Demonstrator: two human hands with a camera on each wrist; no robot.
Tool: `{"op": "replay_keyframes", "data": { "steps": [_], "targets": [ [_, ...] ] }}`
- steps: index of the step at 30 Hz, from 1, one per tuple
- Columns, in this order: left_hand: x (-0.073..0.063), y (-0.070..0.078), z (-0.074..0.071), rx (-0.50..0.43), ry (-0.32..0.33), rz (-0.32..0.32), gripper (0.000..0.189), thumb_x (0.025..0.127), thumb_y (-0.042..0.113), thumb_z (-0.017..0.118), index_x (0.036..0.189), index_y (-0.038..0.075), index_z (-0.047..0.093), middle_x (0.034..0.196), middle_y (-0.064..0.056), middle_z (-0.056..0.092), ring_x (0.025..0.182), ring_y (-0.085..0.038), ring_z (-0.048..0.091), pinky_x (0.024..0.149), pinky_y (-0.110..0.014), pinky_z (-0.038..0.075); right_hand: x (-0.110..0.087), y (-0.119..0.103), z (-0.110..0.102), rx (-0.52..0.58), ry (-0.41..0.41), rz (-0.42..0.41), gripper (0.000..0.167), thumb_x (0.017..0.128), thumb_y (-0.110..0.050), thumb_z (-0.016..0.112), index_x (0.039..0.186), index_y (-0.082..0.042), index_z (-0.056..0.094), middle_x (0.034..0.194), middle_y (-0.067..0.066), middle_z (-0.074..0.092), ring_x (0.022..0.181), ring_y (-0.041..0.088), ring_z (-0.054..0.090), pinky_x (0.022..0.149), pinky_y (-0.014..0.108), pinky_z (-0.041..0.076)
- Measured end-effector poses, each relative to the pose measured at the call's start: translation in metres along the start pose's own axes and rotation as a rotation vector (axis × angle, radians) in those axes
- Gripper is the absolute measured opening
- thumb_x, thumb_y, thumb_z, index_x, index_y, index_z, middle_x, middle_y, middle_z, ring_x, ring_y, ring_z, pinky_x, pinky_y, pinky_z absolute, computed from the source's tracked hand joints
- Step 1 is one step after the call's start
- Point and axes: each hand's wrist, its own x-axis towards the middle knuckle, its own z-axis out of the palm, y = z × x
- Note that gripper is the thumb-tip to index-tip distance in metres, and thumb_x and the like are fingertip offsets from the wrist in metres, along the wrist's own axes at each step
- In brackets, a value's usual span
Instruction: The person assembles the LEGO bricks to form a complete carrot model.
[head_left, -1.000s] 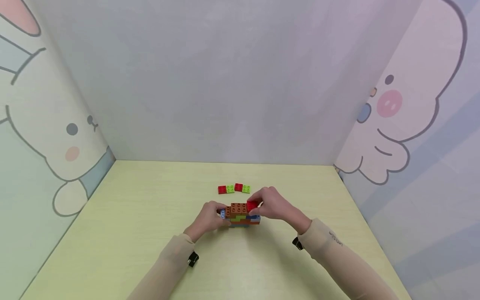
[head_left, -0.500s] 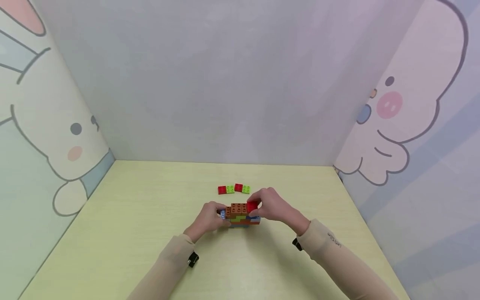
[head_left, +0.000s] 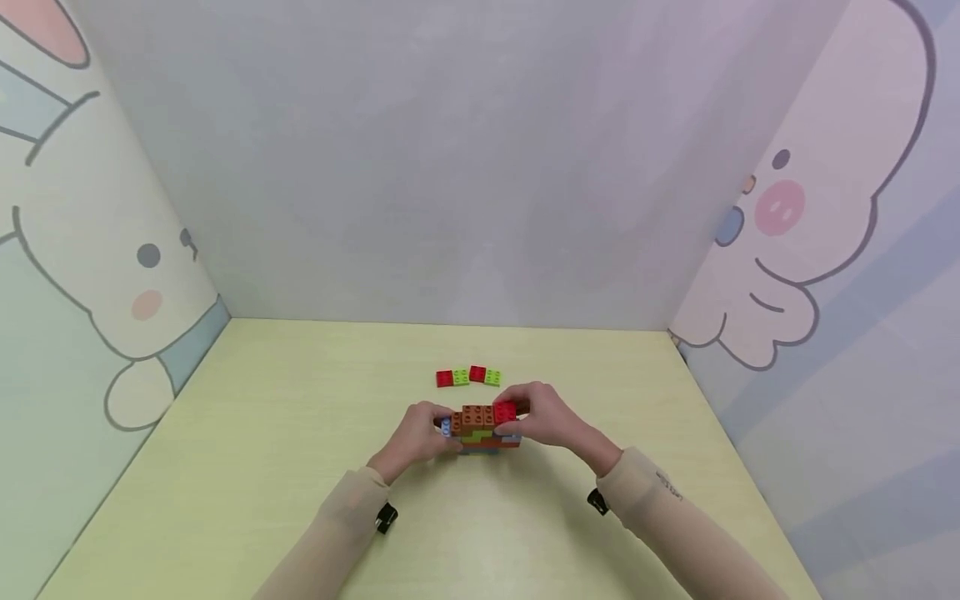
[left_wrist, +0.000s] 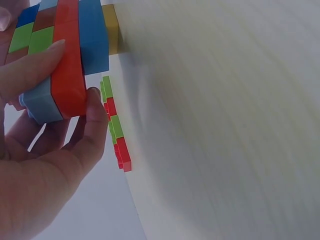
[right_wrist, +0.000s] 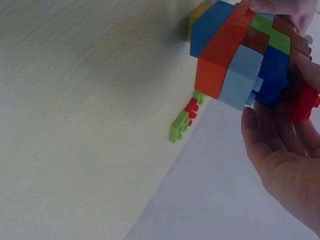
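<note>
A stack of toy building bricks (head_left: 480, 437) stands near the table's middle, in blue, orange, green and brown layers. My left hand (head_left: 416, 435) grips its left end, the thumb on the near side and the fingers around the far side. At the stack's top right end sits a red brick (head_left: 505, 412), beside the brown bricks (head_left: 474, 415). My right hand (head_left: 549, 418) holds the red brick, thumb in front and fingers behind. In the right wrist view the red brick (right_wrist: 303, 104) shows at the edge, partly covered by my thumb.
Behind the stack, a short row of loose red and green bricks (head_left: 461, 377) lies on the pale yellow table (head_left: 315, 392). A grey wall (head_left: 450, 208) rises at the table's far edge. Side panels with cartoon animals (head_left: 780, 208) flank it.
My right fingers have shifted slightly on the red brick, so its top studs now show. The left hand and the stack have stayed in place.
</note>
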Motion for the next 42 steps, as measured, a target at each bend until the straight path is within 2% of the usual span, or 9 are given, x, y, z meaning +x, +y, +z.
{"op": "replay_keyframes", "data": {
  "steps": [6, 16, 22, 28, 34, 42],
  "targets": [
    [0.0, 0.002, -0.001, 0.003, -0.001, 0.0, 0.042, 0.07, 0.011, 0.086, 0.109, 0.005, 0.072, 0.094, 0.002, 0.066, 0.086, -0.015, 0.058, 0.074, -0.034, 0.049, -0.001, 0.015, 0.013, 0.105, 0.045, 0.024, 0.034, 0.076, -0.021, 0.082, 0.106, -0.013, 0.069, 0.094, -0.004, 0.065, 0.082, 0.015, 0.061, 0.072, 0.03, 0.051],
    [0.0, 0.001, 0.0, 0.006, 0.004, -0.006, 0.042, 0.071, 0.012, 0.085, 0.11, 0.006, 0.072, 0.095, 0.002, 0.065, 0.086, -0.014, 0.058, 0.075, -0.033, 0.049, -0.003, 0.037, 0.03, 0.242, 0.098, -0.024, 0.04, 0.075, -0.017, 0.084, 0.11, -0.007, 0.068, 0.1, 0.002, 0.068, 0.085, 0.018, 0.063, 0.074, 0.033, 0.052],
    [-0.001, 0.001, -0.001, -0.003, 0.003, 0.007, 0.042, 0.071, 0.011, 0.085, 0.11, 0.004, 0.071, 0.096, 0.0, 0.065, 0.086, -0.016, 0.058, 0.073, -0.032, 0.049, -0.004, 0.044, 0.037, 0.238, 0.12, 0.007, 0.043, 0.073, -0.013, 0.084, 0.113, -0.006, 0.067, 0.102, 0.001, 0.068, 0.087, 0.014, 0.063, 0.077, 0.03, 0.051],
    [-0.001, -0.001, -0.001, 0.004, 0.005, 0.018, 0.042, 0.071, 0.011, 0.085, 0.11, 0.004, 0.071, 0.097, -0.001, 0.064, 0.087, -0.017, 0.059, 0.073, -0.032, 0.05, -0.003, 0.044, 0.038, 0.243, 0.117, 0.01, 0.042, 0.074, -0.005, 0.082, 0.112, -0.002, 0.066, 0.101, 0.006, 0.068, 0.086, 0.019, 0.062, 0.077, 0.036, 0.051],
    [0.001, -0.007, -0.001, 0.004, -0.004, 0.019, 0.044, 0.071, 0.016, 0.085, 0.112, 0.007, 0.07, 0.098, 0.001, 0.065, 0.089, -0.015, 0.059, 0.075, -0.034, 0.05, -0.003, 0.043, 0.037, 0.241, 0.113, 0.036, 0.043, 0.073, -0.014, 0.085, 0.112, -0.007, 0.068, 0.102, 0.0, 0.068, 0.087, 0.015, 0.062, 0.078, 0.032, 0.051],
    [0.001, -0.017, -0.001, -0.046, -0.006, 0.023, 0.042, 0.07, 0.022, 0.087, 0.107, 0.01, 0.072, 0.095, 0.003, 0.066, 0.086, -0.014, 0.059, 0.075, -0.033, 0.05, -0.003, 0.046, 0.038, 0.221, 0.11, 0.018, 0.043, 0.072, -0.02, 0.085, 0.111, -0.011, 0.069, 0.101, -0.003, 0.068, 0.088, 0.015, 0.063, 0.079, 0.033, 0.051]
  ]
}}
